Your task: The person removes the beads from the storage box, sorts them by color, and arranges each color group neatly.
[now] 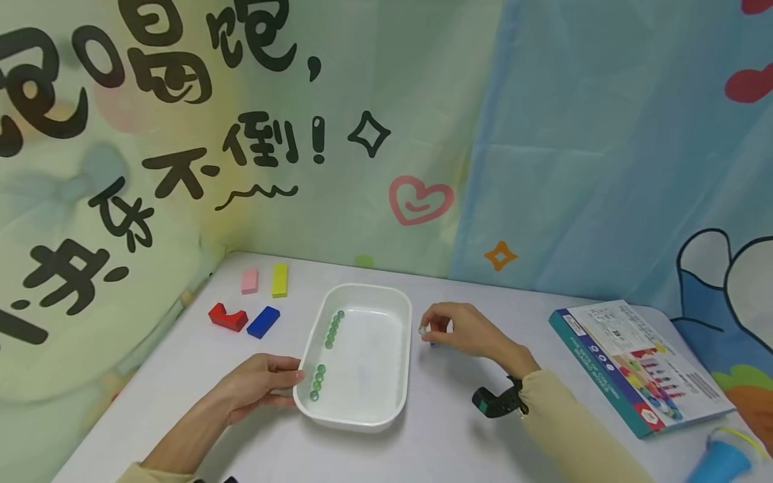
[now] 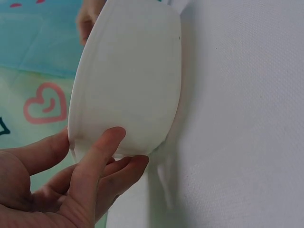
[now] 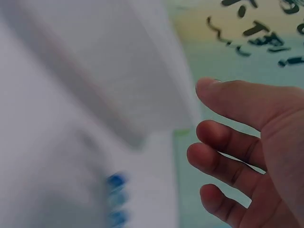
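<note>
My left hand (image 1: 266,382) grips the left edge of a white plastic tray (image 1: 368,424), thumb at the rim. Against the tray's left side lie two groups of green glass marbles (image 1: 331,330). Just past the tray's right side, the right hand (image 1: 465,329) pinches a small clear marble (image 1: 423,330) at its fingertips. A blue marble (image 1: 432,344) shows below that hand. In the right wrist view, a blurred row of blue marbles (image 3: 116,180) lies on the table; the thumb hides the pinch there.
Left of the tray are a pink block (image 1: 249,281), a yellow block (image 1: 280,280), a red notched block (image 1: 228,317) and a blue block (image 1: 263,322). A boxed set (image 1: 646,369) lies at right, near a blue cup (image 1: 721,463). A printed curtain (image 1: 362,134) hangs behind the table.
</note>
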Demonstrator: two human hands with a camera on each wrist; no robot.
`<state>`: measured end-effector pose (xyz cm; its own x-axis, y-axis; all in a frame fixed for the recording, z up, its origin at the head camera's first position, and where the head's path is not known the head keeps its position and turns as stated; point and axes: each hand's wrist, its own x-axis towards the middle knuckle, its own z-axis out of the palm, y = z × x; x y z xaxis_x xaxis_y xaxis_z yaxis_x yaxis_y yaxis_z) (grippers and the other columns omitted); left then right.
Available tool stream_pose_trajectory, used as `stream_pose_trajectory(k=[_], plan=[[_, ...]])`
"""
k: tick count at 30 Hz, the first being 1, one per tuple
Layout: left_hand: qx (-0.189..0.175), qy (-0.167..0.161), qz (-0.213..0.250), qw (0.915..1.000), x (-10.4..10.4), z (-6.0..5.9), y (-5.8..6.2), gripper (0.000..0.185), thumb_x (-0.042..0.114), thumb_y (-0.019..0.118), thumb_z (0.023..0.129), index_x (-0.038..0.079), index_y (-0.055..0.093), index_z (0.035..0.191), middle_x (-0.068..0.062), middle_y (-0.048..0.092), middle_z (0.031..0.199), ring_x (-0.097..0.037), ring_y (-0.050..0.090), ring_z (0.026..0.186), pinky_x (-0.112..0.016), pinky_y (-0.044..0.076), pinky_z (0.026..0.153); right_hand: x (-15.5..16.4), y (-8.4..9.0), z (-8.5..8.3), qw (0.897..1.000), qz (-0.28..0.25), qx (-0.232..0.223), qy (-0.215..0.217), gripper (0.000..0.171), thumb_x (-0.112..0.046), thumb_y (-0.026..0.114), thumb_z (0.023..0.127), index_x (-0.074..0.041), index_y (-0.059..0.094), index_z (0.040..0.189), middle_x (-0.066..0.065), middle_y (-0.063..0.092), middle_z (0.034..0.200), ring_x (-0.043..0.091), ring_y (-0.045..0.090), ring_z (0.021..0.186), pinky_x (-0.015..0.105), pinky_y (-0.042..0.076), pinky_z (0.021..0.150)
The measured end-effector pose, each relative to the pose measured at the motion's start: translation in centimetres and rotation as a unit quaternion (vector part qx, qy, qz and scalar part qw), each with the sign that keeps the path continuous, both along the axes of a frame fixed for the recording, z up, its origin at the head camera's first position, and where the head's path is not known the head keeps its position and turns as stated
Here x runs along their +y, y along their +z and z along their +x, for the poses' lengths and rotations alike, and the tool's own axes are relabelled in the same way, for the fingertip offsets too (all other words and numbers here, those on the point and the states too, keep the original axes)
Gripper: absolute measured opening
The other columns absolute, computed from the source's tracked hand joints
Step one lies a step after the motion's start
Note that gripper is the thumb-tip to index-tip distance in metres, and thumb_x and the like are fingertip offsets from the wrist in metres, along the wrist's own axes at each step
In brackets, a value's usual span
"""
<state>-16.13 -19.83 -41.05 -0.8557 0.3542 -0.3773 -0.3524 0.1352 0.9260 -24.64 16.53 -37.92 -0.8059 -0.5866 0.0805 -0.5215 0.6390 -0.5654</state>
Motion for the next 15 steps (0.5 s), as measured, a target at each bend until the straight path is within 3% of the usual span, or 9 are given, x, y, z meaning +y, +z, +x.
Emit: stream_pose_trajectory(k=[8,15], plan=[[-0.005,0.004,-0.009,0.9999,-0.2,-0.1,0.2,0.058,0.017,0.067,0.092,-0.013,0.044,0.137,-0.021,0.064,0.123,-0.022,0.069,0.099,-0.034,0.06,0.083,2.1,-5.3,1.4,0.999,0.0,-0.031,-0.01,0.011,-0.013,0.075,0.083,-0.011,0.067,0.091,-0.008,0.054,0.072,0.001,0.045,0.066,0.016,0.041,0.057],[-0.008,-0.002,0.0,1.0,-0.2,-0.1,-0.1,0.058,0.017,0.066,0.092,-0.013,0.045,0.137,-0.02,0.064,0.123,-0.021,0.069,0.101,-0.035,0.06,0.083,2.4,-6.5,2.2,0.999,0.021,-0.018,-0.021,0.012,-0.016,0.076,0.081,-0.015,0.066,0.087,-0.011,0.05,0.071,-0.001,0.043,0.065,0.016,0.04,0.057]])
